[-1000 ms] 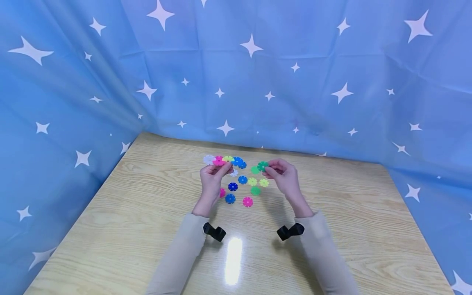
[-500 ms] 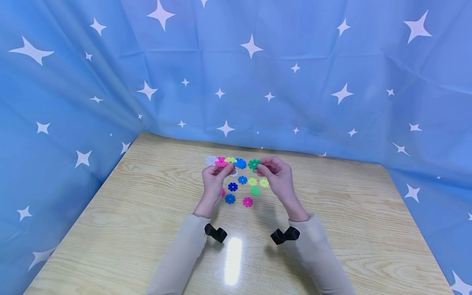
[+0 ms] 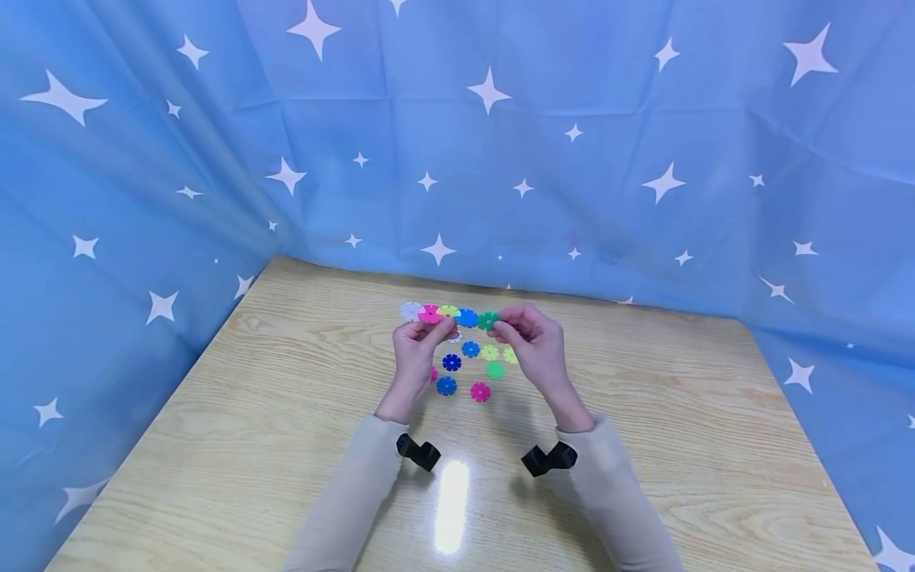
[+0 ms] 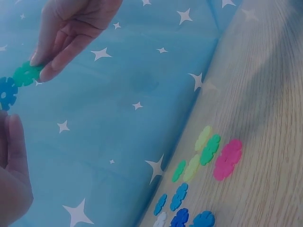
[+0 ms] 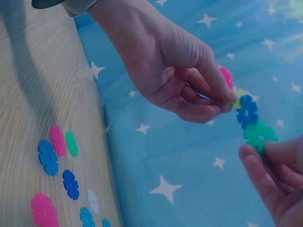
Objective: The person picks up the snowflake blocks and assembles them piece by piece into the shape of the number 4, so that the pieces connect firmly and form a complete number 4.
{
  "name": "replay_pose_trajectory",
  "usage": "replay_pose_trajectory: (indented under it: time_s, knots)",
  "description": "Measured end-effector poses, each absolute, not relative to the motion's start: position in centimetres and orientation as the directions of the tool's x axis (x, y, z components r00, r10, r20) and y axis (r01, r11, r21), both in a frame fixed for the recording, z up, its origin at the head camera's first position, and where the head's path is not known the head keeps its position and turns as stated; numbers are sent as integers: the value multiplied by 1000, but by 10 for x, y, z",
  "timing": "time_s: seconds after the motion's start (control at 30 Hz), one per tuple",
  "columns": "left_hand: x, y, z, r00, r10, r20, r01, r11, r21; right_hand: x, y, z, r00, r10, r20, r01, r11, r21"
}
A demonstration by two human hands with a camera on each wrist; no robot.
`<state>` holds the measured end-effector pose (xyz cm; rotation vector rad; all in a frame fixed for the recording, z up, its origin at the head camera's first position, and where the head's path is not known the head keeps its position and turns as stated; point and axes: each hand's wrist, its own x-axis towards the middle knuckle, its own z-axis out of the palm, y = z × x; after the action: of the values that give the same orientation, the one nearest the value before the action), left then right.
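The left hand (image 3: 416,357) is pinching a yellow disc (image 3: 448,311) in a row above the far table (image 3: 250,437), a pink disc (image 3: 429,314) and white disc (image 3: 411,311) extending left, a blue disc (image 3: 468,318) right. The right hand (image 3: 539,342) is pinching a green disc (image 3: 488,320) that is touching the blue disc. Loose discs (image 3: 480,392) are lying nearer.

Cloth (image 3: 600,187): creased and blue, patterned with white stars (image 3: 488,91), facing me
Tabletop (image 3: 214,445): pale wood grain
Light: white glare (image 3: 452,508) on the tabletop near me
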<state>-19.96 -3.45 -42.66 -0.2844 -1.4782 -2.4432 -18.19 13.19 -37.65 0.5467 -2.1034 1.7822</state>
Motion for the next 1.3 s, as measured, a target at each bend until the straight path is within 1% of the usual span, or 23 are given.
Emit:
replay_pose_trajectory:
  time_s: [0.13, 0.3, 0.43, 0.5, 0.6, 0.8, 1.03, 1.3]
  knots:
    - [-200, -34, -428, -940, -124, 317, 339, -432, 836, -173, 127, -365, -839, -90, 536, -544, 178, -820]
    - [-199, -36, -427, -938, -109, 329, 345, -397, 851, -171, 125, -361, -820, -102, 563, -572, 195, -797]
    - [-197, -39, -427, -940, -95, 328, 339, -378, 861, -172, 125, -360, -778, -154, 609, -628, 223, -745]
    - [-197, -40, -426, -938, -97, 332, 344, -371, 863, -173, 125, -360, -767, -174, 618, -642, 228, -732]
    - [-197, -43, -426, -933, -102, 344, 357, -365, 860, -173, 123, -361, -773, -179, 608, -634, 211, -744]
    - [-198, -44, -425, -925, -99, 366, 376, -366, 851, -173, 121, -366, -793, -137, 594, -609, 175, -773]
    - [-195, -42, -425, -929, -91, 358, 365, -377, 851, -171, 120, -370, -763, -100, 638, -644, 201, -738]
    - [-192, -43, -423, -927, -104, 360, 372, -370, 851, -173, 119, -367, -746, -122, 655, -665, 173, -726]
